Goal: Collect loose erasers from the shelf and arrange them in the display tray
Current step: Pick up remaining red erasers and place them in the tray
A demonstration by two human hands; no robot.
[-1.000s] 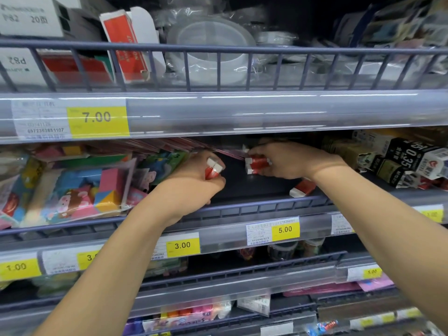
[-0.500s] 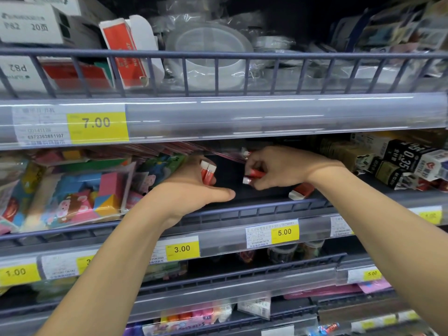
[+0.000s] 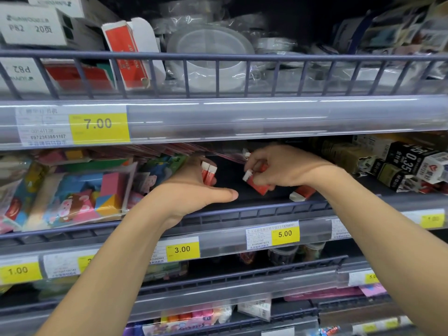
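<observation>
Both hands are at work in the dark middle bay of the shelf [image 3: 242, 214]. Left hand [image 3: 191, 190] has its fingers curled round two red-and-white erasers [image 3: 209, 173], held upright side by side, with the thumb stretched out flat toward the right. Right hand [image 3: 283, 168] pinches more erasers [image 3: 257, 184] in bent fingers; how many it has I cannot tell, but one red sleeve with a white end sticks out below the fingertips. One loose eraser [image 3: 301, 193] lies on the shelf floor just under the right wrist, close to the front rail [image 3: 254, 212].

Left of the bay sits a clear box [image 3: 72, 190] packed with bright shaped erasers, leaning against the rail. Right of it, dark cartons [image 3: 407, 166] are stacked at an angle. Between those two groups the dark floor is bare around the hands.

Yellow price tags [image 3: 284, 235] line the rail strips. Above, behind a wire guard [image 3: 218, 57], stand a red carton [image 3: 126, 54], white boxes [image 3: 31, 27] and wrapped tape rolls [image 3: 211, 59]. Lower shelves carry more packets, mostly blurred.
</observation>
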